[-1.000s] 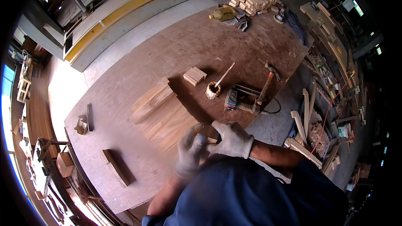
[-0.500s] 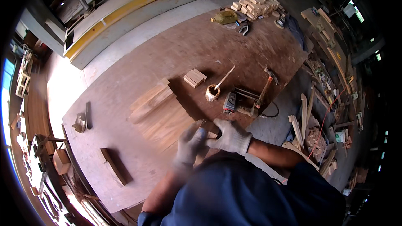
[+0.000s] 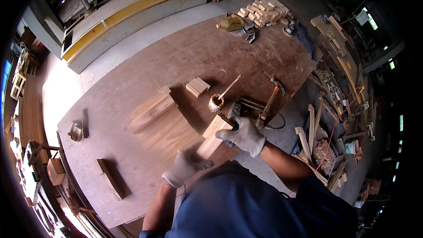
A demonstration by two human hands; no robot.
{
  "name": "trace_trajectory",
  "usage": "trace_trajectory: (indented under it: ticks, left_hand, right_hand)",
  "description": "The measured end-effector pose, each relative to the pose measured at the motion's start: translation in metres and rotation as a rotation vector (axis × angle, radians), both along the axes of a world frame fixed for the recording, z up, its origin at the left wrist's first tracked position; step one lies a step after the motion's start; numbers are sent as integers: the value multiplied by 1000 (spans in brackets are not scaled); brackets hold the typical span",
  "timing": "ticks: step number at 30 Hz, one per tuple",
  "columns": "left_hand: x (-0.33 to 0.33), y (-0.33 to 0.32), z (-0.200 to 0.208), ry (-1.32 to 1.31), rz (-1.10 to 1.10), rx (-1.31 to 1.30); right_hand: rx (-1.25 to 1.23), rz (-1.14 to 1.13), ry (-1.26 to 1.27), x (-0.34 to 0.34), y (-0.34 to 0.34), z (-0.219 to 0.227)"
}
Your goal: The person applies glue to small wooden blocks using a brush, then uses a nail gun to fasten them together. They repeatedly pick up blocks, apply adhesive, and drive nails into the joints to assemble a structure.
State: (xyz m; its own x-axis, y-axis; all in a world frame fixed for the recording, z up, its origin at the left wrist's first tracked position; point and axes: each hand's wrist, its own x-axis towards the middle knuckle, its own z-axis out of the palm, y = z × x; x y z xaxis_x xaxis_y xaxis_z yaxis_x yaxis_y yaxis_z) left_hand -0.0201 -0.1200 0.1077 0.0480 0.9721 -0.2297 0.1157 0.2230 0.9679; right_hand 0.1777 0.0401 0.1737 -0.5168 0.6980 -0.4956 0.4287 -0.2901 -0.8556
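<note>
A pale, short wooden board is held at a slant in front of my body. My right hand, in a whitish work glove, grips its far right end with the thumb on top. At the near end is my left hand, also gloved and slightly blurred, closed about the board with its thumb along the lower side. Beneath and beyond lie wide wooden planks side by side on the table. A crusted glue pot with a stick in it stands beyond the held board.
Right of the pot lie a corded power tool, partly hidden, and a hammer. Small wood blocks sit beyond the planks. A yellowish bottle and a block pile are farther off. A wood strip lies at left on the table.
My hands, close together before, have moved apart along the board. The board now shows its broad face, tilted up toward the pot. The whole view has shifted slightly.
</note>
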Motion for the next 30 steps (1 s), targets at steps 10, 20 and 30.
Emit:
trace_trajectory:
  ticks: [10,20,30]
  left_hand:
    - [-8,8,18,-39,-58,-175]
    - [-3,6,-4,692,259,330]
    - [-19,-4,15,349,31,165]
  right_hand:
    - [-15,-35,-63,-2,-1,5]
    - [459,335,52,4,6,14]
    - [528,483,224,3,8,21]
